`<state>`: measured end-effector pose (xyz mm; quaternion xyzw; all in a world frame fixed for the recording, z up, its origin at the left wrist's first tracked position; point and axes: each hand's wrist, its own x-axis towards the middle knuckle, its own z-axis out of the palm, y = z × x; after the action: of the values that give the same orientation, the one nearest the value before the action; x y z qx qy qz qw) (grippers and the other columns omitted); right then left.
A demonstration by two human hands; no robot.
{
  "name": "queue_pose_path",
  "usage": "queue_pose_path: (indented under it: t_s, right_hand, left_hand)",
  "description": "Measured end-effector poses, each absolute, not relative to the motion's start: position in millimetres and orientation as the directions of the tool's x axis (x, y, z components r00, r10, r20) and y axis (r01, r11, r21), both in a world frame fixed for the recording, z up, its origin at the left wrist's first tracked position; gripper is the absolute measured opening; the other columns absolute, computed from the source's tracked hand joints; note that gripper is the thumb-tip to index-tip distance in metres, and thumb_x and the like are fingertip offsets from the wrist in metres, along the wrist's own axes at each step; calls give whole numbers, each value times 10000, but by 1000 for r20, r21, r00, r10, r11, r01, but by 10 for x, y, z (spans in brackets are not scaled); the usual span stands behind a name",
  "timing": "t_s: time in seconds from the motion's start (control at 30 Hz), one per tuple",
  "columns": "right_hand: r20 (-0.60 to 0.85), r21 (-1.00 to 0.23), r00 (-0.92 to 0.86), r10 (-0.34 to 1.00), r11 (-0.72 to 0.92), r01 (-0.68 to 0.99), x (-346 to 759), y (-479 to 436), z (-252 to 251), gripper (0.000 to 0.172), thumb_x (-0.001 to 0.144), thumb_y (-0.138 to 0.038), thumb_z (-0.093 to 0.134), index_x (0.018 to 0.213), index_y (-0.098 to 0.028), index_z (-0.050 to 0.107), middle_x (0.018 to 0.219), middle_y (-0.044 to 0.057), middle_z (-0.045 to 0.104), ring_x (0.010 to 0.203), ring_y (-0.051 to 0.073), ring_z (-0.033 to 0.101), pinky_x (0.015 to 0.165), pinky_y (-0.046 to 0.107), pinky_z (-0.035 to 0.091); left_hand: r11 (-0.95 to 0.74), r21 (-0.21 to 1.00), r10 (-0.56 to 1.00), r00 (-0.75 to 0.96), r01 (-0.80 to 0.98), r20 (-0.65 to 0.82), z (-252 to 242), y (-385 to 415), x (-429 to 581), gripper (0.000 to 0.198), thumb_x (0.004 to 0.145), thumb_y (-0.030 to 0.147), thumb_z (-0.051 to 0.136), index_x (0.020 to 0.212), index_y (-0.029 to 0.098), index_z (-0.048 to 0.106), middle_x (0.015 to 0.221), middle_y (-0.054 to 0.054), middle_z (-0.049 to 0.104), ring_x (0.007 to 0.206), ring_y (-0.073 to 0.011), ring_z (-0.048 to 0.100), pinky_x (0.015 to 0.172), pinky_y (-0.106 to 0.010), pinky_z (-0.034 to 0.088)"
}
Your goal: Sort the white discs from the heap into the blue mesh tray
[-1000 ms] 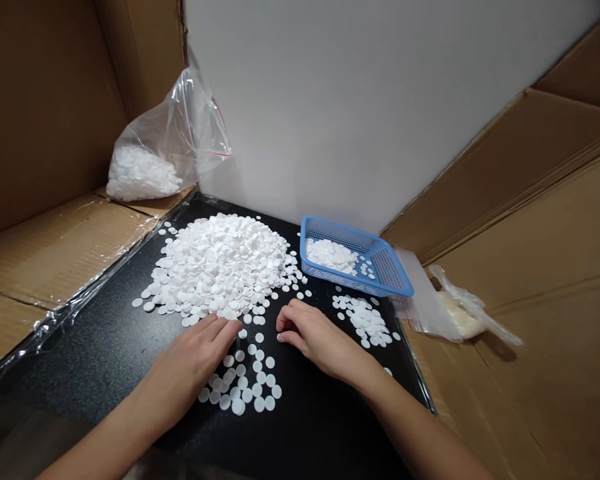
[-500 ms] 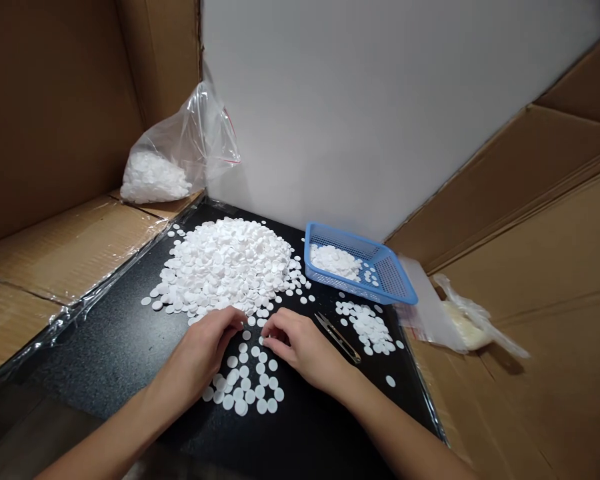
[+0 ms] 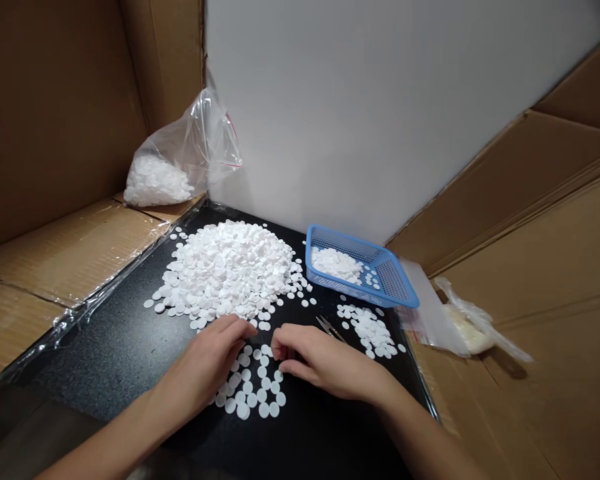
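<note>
My left hand is low over the black tabletop, its fingers curled and pressed together. Whatever its fingertips hold, if anything, is hidden. To its right, my right hand is bent at the fingers, with the thumb apart from them and nothing visible in the gap. Between and below both hands lies a loose spread of small white round discs, partly covered by the left hand. Just beyond the fingertips rises a large heap of the same discs. Thread snips lie behind the right hand, which hides part of them.
A blue mesh basket with white discs inside stands at the back right. Nearer, a smaller group of discs lies on the table. A clear bag of white pieces sits on cardboard at left. Another plastic bag lies right.
My right hand has moved slightly right and nearer to me, and it covers more of the snips. My left hand has shifted a little right and nearer. The view has tilted slightly.
</note>
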<state>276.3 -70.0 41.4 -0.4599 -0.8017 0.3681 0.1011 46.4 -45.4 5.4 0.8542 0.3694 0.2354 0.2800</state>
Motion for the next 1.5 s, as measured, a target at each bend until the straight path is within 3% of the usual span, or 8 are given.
queue_pose_path:
  t_s: [0.13,0.23,0.5,0.73,0.87,1.03,1.2,1.5]
  right_hand:
    - [-38,-668,-372,927,253,699,2702,-584,304,118,935,-121,559,871,-218,573,851,-9,616,758,156,570,683,266,435]
    - [112,-601,-257,960,271,752,2614,-485,106,119,909,-102,595,951,-213,606,935,27,614,832,178,590,756,301,467]
    - [167,-617,-308,937,343,708,2715,-516,43,140,888,-89,623,804,-200,639,837,5,626,730,140,599,661,242,448]
    - [-33,-599,-414,910,313,737,2843,-564,225,144,833,-81,705,772,-202,657,852,-6,616,744,134,589,632,230,422]
    - [12,-635,-320,947,255,730,2819,-526,202,87,884,-125,677,840,-199,663,845,3,652,792,159,613,700,265,457]
    - [57,-638,-285,957,254,727,2727,-514,108,92,903,-145,661,952,-204,712,949,40,660,832,168,634,746,288,495]
    - [76,-648,-288,954,267,713,2714,-523,126,112,878,-100,651,846,-191,707,880,30,668,758,150,634,671,256,487]
    - [104,-598,-173,979,201,776,2758,-453,39,169,815,-44,609,735,-193,615,752,-7,596,661,132,551,583,239,412]
  left_hand:
    - [-673,424,716,678,606,168,66,-238,560,145,884,90,518,913,199,608,914,-45,592,836,-226,582,691,-326,441]
    - [-696,356,701,698,624,146,73,-109,663,152,873,65,540,814,189,606,853,-42,586,784,-222,568,678,-329,421]
    - [-689,396,706,687,607,175,-12,-110,604,176,923,126,516,805,188,631,844,-28,572,797,-201,573,673,-303,424]
    - [-630,551,737,645,548,201,98,-210,556,169,893,137,528,796,203,650,818,-14,560,761,-180,567,663,-285,430]
    - [-575,602,744,659,554,105,141,-301,571,182,894,167,517,764,207,638,807,-17,568,765,-190,572,639,-281,419]
    - [-555,592,796,579,584,176,23,-330,500,149,909,157,488,880,222,619,872,-27,617,809,-210,590,680,-303,443]
    - [-555,550,822,512,624,249,20,-281,388,212,932,151,434,888,223,628,872,-35,622,804,-218,595,669,-307,443]
    - [-640,388,765,597,664,241,18,-257,535,153,896,135,529,832,212,645,862,-35,601,812,-227,558,701,-343,415]
